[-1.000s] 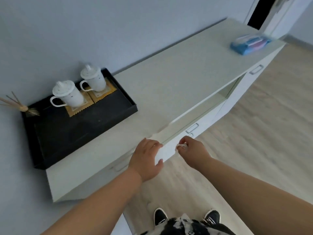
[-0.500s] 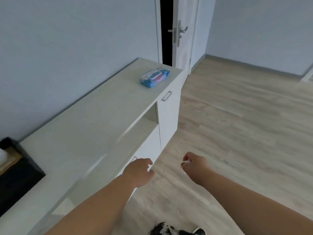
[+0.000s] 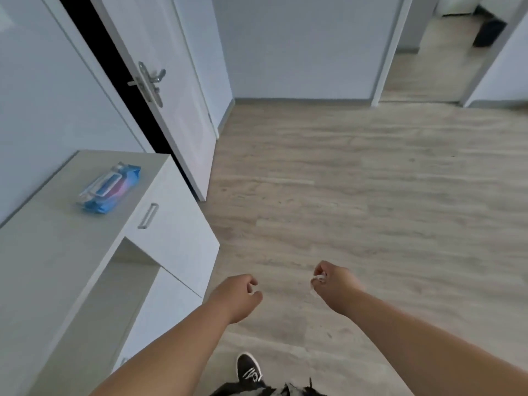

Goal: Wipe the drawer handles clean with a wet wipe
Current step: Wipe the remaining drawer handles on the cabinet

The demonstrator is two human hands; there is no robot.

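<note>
A white sideboard runs along the left wall. Its end drawer front carries a silver bar handle. A blue wet-wipe pack lies on the sideboard top near that end. My right hand hovers over the floor, closed around a small crumpled white wet wipe. My left hand hangs beside the sideboard's front, fingers curled with nothing in them. Both hands are away from the cabinet and touch no handle.
A white door with a metal lever stands ajar past the sideboard's end. Wood-look floor spreads to the right. A doorway opens at the far right. My black shoe shows at the bottom.
My view has swung right, from the tray end of the sideboard toward the door end. Both hands have come off the drawer front and now hang over the floor, the right still holding the wipe.
</note>
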